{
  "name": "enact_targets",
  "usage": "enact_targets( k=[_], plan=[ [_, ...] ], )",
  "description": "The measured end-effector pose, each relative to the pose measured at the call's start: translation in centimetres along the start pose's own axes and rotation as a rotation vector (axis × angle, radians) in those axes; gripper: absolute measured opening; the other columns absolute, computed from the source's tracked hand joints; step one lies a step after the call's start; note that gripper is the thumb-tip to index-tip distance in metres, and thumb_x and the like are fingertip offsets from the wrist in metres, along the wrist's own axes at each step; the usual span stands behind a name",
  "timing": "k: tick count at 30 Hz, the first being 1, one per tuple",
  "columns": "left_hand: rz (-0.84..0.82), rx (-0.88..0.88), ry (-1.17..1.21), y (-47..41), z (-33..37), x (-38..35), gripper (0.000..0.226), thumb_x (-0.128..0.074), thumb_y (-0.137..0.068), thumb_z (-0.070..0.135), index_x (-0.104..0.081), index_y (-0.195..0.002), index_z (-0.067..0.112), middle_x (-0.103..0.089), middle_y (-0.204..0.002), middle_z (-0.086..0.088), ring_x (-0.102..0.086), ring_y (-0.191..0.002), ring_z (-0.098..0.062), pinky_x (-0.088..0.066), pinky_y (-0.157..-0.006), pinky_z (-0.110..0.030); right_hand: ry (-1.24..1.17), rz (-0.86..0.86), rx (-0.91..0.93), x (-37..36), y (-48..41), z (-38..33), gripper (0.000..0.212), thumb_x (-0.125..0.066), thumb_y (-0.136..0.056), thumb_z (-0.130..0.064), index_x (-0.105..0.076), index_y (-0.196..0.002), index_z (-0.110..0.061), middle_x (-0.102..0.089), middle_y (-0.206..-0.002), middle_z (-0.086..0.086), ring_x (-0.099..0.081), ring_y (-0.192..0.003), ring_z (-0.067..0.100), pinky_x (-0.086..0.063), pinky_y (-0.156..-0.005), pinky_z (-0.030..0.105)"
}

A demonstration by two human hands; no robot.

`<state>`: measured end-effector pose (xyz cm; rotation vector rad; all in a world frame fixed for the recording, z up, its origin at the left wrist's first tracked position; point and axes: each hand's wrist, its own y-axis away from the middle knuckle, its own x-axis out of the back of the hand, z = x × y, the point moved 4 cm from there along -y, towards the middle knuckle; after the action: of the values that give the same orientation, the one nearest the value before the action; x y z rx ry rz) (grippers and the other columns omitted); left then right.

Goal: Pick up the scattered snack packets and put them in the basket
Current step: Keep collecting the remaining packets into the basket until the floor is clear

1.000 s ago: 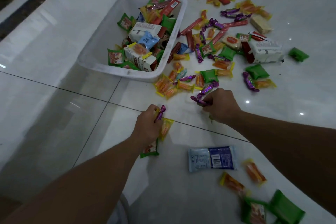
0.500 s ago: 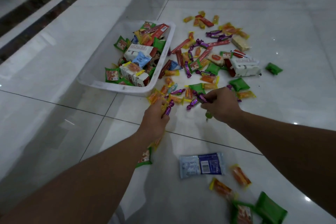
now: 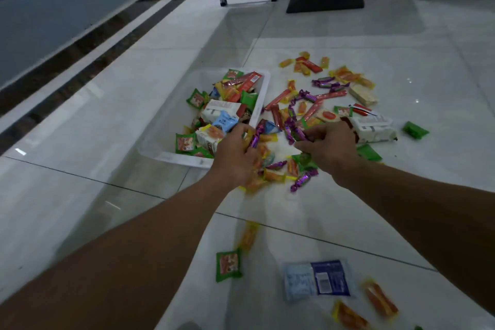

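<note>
Snack packets (image 3: 332, 94): small, glossy, green, orange, red, plus purple twists, lying scattered over the floor (image 3: 294, 211) right of the basket (image 3: 166, 157); a blue one (image 3: 318, 280) lying nearer. Basket: white, rectangular, sitting partly filled. Left hand (image 3: 235, 158) gripping purple and orange packets over its near corner. Right hand (image 3: 329, 147), just beside, clutching purple twists.

The translucent white basket (image 3: 171, 155) sits on glossy white floor tiles (image 3: 401, 61), and beside it lie purple foil sweets (image 3: 301, 182), orange-and-yellow packets (image 3: 273, 175), plain green packets (image 3: 415, 130), red sticks (image 3: 280, 96) and a packet (image 3: 318, 280) half pale blue, half navy.
</note>
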<state>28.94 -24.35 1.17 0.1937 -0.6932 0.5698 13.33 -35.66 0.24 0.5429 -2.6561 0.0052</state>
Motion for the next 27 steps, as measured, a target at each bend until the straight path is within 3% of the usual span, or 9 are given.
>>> enact_targets(
  k=[2,6,10,12,14,18,22,27],
  plan=[
    [0.025,0.005,0.023,-1.0,-0.7,1.5,0.027,-0.053,-0.087,-0.003,-0.054,-0.107,0.016,-0.053,-0.083,0.002,-0.055,-0.079,-0.026,-0.042,-0.065,-0.029,-0.003,-0.011,0.047,-1.8,-0.5,-1.9,0.024,-0.083,-0.071,-0.010,-0.075,-0.094,-0.009,-0.064,-0.070,-0.002,-0.056,-0.064,0.008,-0.050,-0.065,0.024],
    [0.114,0.056,0.019,-2.5,-2.4,4.8,0.028,-0.054,-0.087,-0.002,-0.055,-0.109,0.015,-0.059,-0.089,-0.001,-0.055,-0.074,-0.012,-0.044,-0.057,-0.019,-0.023,-0.030,0.115,-5.5,-1.4,-5.2,0.021,-0.082,-0.073,-0.011,-0.076,-0.093,-0.010,-0.064,-0.069,-0.003,-0.058,-0.063,0.008,-0.053,-0.067,0.027],
    [0.199,0.127,0.056,-4.2,-5.1,7.7,0.024,-0.056,-0.087,0.002,-0.056,-0.105,0.018,-0.063,-0.086,0.002,-0.061,-0.078,-0.015,-0.054,-0.071,-0.033,-0.027,-0.066,0.117,-9.4,-2.9,-7.2,0.027,-0.082,-0.074,-0.013,-0.075,-0.099,-0.008,-0.068,-0.082,0.003,-0.057,-0.066,0.004,-0.049,-0.064,0.018],
    [0.232,0.179,0.048,-5.2,-7.1,9.0,0.024,-0.055,-0.088,0.003,-0.057,-0.100,0.024,-0.063,-0.087,0.001,-0.064,-0.081,-0.020,-0.058,-0.073,-0.041,-0.054,-0.082,0.093,-11.4,-3.7,-7.8,0.027,-0.082,-0.073,-0.011,-0.075,-0.099,-0.007,-0.071,-0.088,0.007,-0.061,-0.073,0.011,-0.054,-0.074,0.026],
    [0.260,0.227,0.029,-6.2,-8.9,10.1,0.024,-0.056,-0.087,0.005,-0.057,-0.097,0.027,-0.064,-0.088,-0.002,-0.065,-0.082,-0.023,-0.059,-0.070,-0.046,-0.054,-0.103,0.070,-13.2,-4.5,-8.3,0.025,-0.082,-0.073,-0.012,-0.075,-0.097,-0.008,-0.070,-0.085,0.006,-0.061,-0.074,0.013,-0.055,-0.073,0.030],
    [0.329,0.312,-0.012,-8.2,-11.8,11.2,0.019,-0.059,-0.088,0.010,-0.058,-0.101,0.023,-0.063,-0.093,-0.005,-0.062,-0.079,-0.021,-0.057,-0.068,-0.039,-0.034,-0.160,0.073,-15.7,-6.3,-8.9,0.023,-0.080,-0.075,-0.012,-0.074,-0.096,-0.008,-0.061,-0.076,-0.002,-0.053,-0.064,0.003,-0.044,-0.058,0.018],
    [0.360,0.390,0.032,-10.0,-13.6,11.3,0.018,-0.057,-0.090,0.014,-0.057,-0.107,0.021,-0.062,-0.090,-0.001,-0.058,-0.072,-0.014,-0.045,-0.054,-0.026,-0.006,-0.177,0.058,-17.3,-8.2,-9.3,0.027,-0.081,-0.074,-0.014,-0.072,-0.099,-0.007,-0.062,-0.080,0.000,-0.056,-0.071,0.009,-0.051,-0.069,0.025],
    [0.328,0.404,0.062,-11.6,-14.2,11.1,0.024,-0.058,-0.091,0.026,-0.055,-0.114,0.023,-0.064,-0.103,-0.004,-0.061,-0.085,-0.022,-0.051,-0.069,-0.034,-0.010,-0.176,0.032,-19.5,-10.1,-9.8,0.030,-0.080,-0.075,-0.012,-0.071,-0.103,-0.008,-0.064,-0.087,0.002,-0.057,-0.073,0.006,-0.043,-0.061,0.013]
  ],
)
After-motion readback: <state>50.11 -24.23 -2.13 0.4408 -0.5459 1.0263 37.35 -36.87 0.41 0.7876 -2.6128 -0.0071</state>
